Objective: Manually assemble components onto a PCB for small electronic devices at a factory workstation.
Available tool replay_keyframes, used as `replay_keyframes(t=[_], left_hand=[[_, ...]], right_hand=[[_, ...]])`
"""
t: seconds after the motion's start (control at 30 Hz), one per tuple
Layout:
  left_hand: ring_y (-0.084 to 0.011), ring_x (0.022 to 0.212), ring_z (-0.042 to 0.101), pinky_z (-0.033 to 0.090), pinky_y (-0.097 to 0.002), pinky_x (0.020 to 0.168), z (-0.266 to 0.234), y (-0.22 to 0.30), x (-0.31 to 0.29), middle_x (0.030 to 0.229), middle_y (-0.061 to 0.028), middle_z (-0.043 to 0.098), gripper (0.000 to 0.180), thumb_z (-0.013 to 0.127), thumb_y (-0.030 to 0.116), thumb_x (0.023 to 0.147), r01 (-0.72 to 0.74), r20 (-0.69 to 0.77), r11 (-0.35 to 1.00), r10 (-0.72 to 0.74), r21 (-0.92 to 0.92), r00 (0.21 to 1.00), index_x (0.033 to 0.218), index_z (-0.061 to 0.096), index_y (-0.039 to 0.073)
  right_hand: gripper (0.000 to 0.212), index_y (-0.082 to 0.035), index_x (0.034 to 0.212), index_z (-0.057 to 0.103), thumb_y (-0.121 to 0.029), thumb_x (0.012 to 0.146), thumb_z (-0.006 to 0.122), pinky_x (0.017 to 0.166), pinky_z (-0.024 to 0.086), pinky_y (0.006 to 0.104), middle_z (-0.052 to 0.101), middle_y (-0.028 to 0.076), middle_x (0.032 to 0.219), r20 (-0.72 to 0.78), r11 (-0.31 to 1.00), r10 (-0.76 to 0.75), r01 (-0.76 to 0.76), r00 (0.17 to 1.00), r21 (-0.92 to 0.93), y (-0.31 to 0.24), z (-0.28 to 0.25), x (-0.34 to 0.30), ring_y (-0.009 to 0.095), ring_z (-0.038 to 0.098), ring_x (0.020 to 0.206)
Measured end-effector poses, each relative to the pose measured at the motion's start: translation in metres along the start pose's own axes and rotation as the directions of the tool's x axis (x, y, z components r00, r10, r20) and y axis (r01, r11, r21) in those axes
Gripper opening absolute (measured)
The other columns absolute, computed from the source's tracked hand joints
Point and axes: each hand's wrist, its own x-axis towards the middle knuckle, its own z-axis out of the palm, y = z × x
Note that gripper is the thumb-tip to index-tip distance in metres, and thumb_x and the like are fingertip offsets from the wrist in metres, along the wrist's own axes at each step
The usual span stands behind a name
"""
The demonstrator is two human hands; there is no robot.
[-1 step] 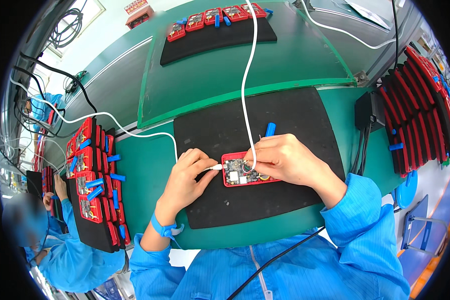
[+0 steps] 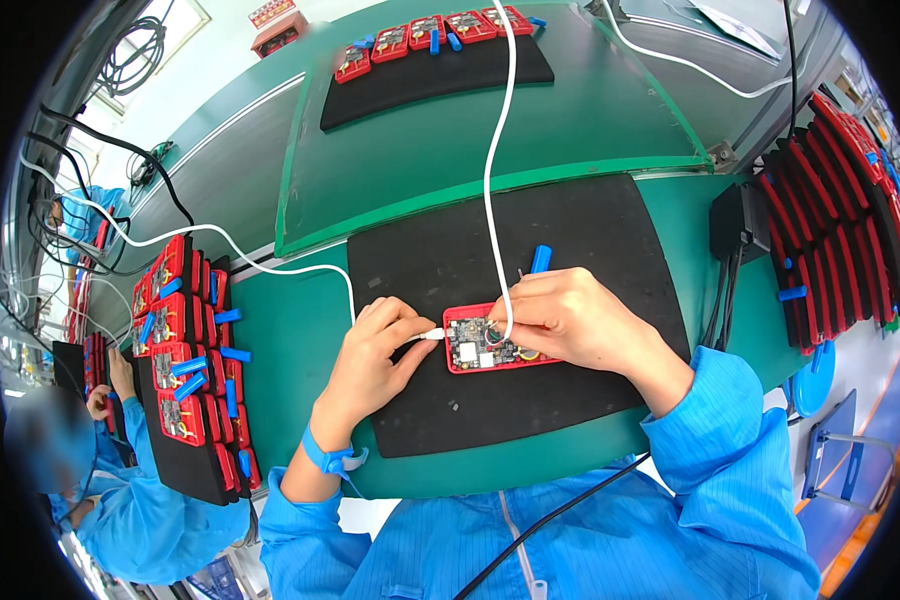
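Observation:
A green-grey circuit board [image 2: 470,335] in a shallow red tray [image 2: 465,370] lies on a black mat [image 2: 420,240] in front of me. At the tray's left edge, my left hand [image 2: 382,350] is closed, pinching the white cable plug [image 2: 432,334] against the board's side. My right hand [image 2: 565,320] covers the board's right part, its fingers pinched around the lower end of a hanging white cable [image 2: 489,200]. The exact contact under those fingertips is hidden. Just beyond the right hand's knuckles stands a blue cylinder [image 2: 541,260]. Thin coloured wires show beneath the fingers.
Stacked red trays with boards and blue cylinders stand at left [image 2: 180,370] and right [image 2: 830,230]. More red trays [image 2: 430,35] line a black foam block at the back. A black box [image 2: 738,222] with cables sits right. A co-worker in blue [image 2: 160,525] is at far left.

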Motion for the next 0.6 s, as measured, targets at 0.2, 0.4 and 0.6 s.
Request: replay_keyframes(t=[0.2, 0.4, 0.6], left_hand=[[-0.024, 0.075, 0.058, 0.045, -0.0334, 0.064, 0.0006, -0.0009, -0.0004, 0.081, -0.0074, 0.059, 0.022, 0.076, -0.002, 0.068, -0.011, -0.012, 1.0, 0.012, 0.009, 1.0, 0.088, 0.068, 0.003], [-0.0235, 0.074, 0.057, 0.044, -0.0332, 0.064, 0.0011, -0.0018, -0.0007, 0.081, -0.007, 0.059, 0.022, 0.076, -0.001, 0.067, -0.019, -0.015, 1.0, 0.02, 0.021, 1.0, 0.087, 0.068, 0.004], [-0.0236, 0.074, 0.057, 0.044, -0.0334, 0.064, 0.0008, -0.0023, -0.0004, 0.08, -0.0068, 0.059, 0.022, 0.076, -0.001, 0.068, -0.024, -0.015, 0.999, 0.024, 0.022, 1.0, 0.087, 0.068, 0.004]], right_hand=[[0.012, 0.001, 0.086, 0.066, -0.002, 0.075, 0.07, 0.062, 0.052, 0.0363, 0.066, 0.011, 0.078, 0.008, 1.0, -0.014, 0.014, 1.0, -0.013, -0.0006, -0.0005, 0.0, 0.027, 0.064, 0.07], [0.014, 0.001, 0.086, 0.066, -0.002, 0.074, 0.072, 0.064, 0.053, 0.0363, 0.067, 0.011, 0.082, 0.016, 1.0, -0.017, 0.017, 1.0, -0.025, 0.0005, -0.0002, -0.0018, 0.026, 0.065, 0.073], [0.015, 0.002, 0.085, 0.066, -0.002, 0.073, 0.072, 0.064, 0.054, 0.0361, 0.068, 0.011, 0.083, 0.027, 0.997, -0.053, 0.054, 0.998, -0.062, 0.0011, -0.0002, -0.0019, 0.026, 0.065, 0.073]])
